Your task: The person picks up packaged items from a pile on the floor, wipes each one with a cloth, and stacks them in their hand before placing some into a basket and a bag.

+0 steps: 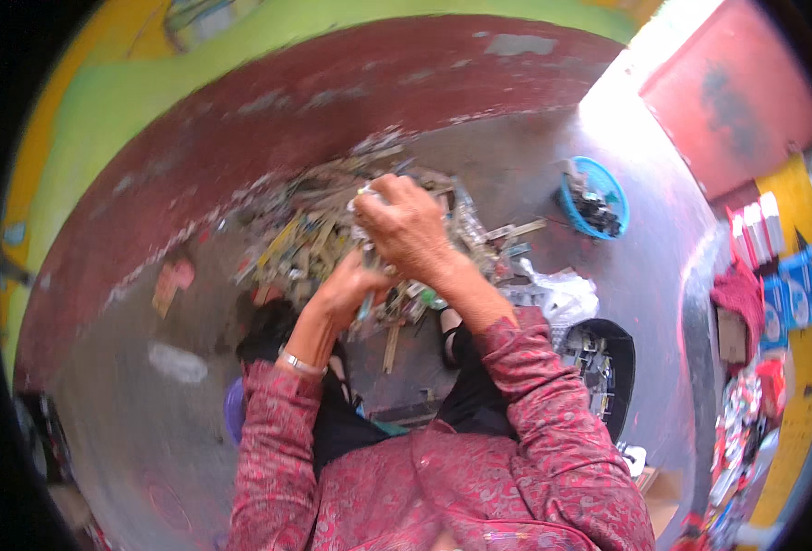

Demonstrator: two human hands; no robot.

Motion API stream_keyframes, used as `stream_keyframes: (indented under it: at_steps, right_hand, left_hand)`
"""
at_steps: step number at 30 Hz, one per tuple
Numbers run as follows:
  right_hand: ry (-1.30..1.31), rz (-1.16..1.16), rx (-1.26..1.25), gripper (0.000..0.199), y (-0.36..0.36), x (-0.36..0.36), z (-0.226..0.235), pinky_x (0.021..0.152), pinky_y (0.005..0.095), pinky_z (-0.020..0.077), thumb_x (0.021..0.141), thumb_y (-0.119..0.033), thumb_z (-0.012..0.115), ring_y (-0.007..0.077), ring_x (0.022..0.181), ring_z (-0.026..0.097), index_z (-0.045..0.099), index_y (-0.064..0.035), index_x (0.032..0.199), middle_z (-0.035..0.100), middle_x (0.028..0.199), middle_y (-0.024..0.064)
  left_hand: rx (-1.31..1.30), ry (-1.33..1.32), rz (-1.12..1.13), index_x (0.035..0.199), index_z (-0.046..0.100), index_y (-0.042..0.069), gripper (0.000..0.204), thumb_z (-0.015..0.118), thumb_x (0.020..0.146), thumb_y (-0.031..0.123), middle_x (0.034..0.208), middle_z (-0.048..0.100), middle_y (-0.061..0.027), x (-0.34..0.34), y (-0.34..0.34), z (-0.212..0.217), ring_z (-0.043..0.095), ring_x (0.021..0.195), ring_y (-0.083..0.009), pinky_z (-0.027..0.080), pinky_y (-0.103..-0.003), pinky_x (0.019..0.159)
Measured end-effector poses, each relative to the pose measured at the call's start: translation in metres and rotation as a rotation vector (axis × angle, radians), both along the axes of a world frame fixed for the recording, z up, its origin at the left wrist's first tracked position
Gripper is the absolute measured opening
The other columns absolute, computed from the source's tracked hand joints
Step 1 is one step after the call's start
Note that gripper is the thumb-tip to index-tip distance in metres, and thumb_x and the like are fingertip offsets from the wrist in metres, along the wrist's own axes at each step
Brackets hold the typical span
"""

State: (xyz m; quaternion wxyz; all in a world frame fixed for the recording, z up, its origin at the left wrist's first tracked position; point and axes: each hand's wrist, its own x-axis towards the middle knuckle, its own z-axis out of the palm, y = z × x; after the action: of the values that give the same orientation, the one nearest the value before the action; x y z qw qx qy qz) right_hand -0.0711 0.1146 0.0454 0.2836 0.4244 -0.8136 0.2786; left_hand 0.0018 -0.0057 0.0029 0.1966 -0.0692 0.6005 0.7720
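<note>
Both hands are raised over a heap of mixed scrap strips (305,243) on the floor. My right hand (404,225) is closed, its fingers curled, with a small pale bit showing by the fingertips; what it grips is too blurred to name. Just below and to the left, my left hand (346,289) is closed too, thumb against the fingers. Something small and pale shows under it, but I cannot make out what it holds. Long yellowish strips, clear plastic pieces and small bits lie in the heap beneath the hands.
A blue basket (619,188) with dark pieces stands at the far right. Nearer are a white plastic bag (566,294) and a black tub (621,367) of small parts. A red wall (268,110) curves behind the heap. Boxes (796,285) line the right side.
</note>
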Motion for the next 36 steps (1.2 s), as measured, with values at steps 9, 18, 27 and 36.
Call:
stream_keyframes:
  at_steps: [9,18,27,36]
  right_hand:
    - [-0.688,-0.507,-0.711,0.021,0.085,-0.065,-0.003,0.066,0.0398,0.0458,0.076,-0.023,0.060,0.0339,0.077,0.057,0.059,-0.0023,0.081,0.058,0.078,0.0153]
    - [-1.449,0.120,-0.323,0.053,0.054,0.010,0.015,0.068,0.0303,0.0464,0.071,-0.045,0.068,0.0149,0.073,0.057,0.062,0.0028,0.092,0.063,0.080,0.0090]
    - [-1.641,0.371,-0.552,0.021,0.043,0.010,0.007,0.056,0.0271,0.0490,0.080,-0.014,0.064,0.0124,0.064,0.058,0.058,0.0006,0.093,0.061,0.080,0.0053]
    - [-1.379,-0.061,-0.783,0.019,0.062,-0.025,0.008,0.051,0.0253,0.0435,0.081,-0.017,0.063,0.0100,0.059,0.055,0.062,0.0017,0.084,0.061,0.073,0.0052]
  left_hand:
    - [0.219,0.116,0.059,0.121,0.042,0.001,0.060,0.066,0.066,0.011,0.096,0.060,-0.0122,0.002,0.019,0.034,0.043,0.048,-0.0057,0.033,-0.020,0.043]
    - [-0.058,0.282,0.038,0.091,0.056,0.004,0.029,0.068,0.070,0.019,0.073,0.053,0.0019,0.015,0.034,0.024,0.048,0.060,-0.0067,0.037,-0.020,0.050]
    - [0.359,0.001,-0.025,0.105,0.050,-0.002,0.048,0.068,0.071,0.026,0.080,0.060,-0.0098,0.031,0.003,0.028,0.061,0.066,-0.0184,0.053,-0.029,0.060]
    - [0.513,0.018,0.012,0.115,0.046,-0.002,0.049,0.066,0.073,0.015,0.090,0.063,-0.0121,0.021,0.001,0.025,0.062,0.068,-0.0135,0.053,-0.025,0.060]
